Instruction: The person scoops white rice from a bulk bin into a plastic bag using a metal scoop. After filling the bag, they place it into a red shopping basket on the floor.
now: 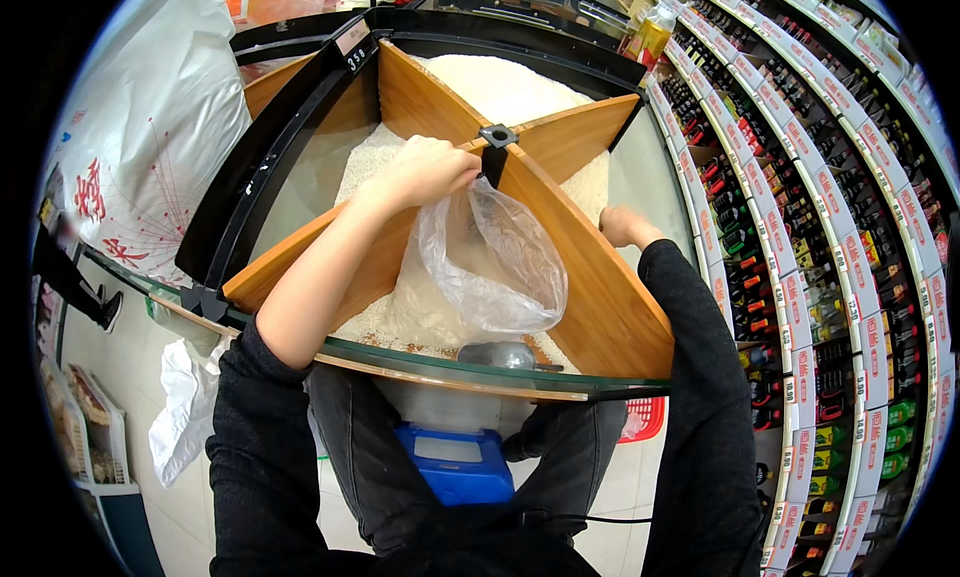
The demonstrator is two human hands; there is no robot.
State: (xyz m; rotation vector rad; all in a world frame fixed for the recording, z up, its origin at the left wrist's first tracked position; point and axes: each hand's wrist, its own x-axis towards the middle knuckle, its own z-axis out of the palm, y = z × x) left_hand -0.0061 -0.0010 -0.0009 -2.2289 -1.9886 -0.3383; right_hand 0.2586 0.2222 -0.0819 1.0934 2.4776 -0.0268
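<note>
My left hand (424,170) pinches the rim of a clear plastic bag (491,269) near the centre post of a divided grain bin. The bag stands with its mouth spread in the front compartment and holds pale grain, probably rice. In front of it, a metal scoop (510,354) lies on a thin layer of white grain beside the glass front edge (420,361). My right hand (626,226) is curled over the right compartment, right of the wooden divider (585,277). Its fingertips are hidden, so whether it holds anything is unclear.
White grain is heaped in the back compartment (502,89); more lies in the left one (367,160). Shelves of bottles (757,239) curve along the right. A large white printed sack (157,119) stands left. A blue plastic box (457,464) sits between my legs. Another person's leg (71,277) shows far left.
</note>
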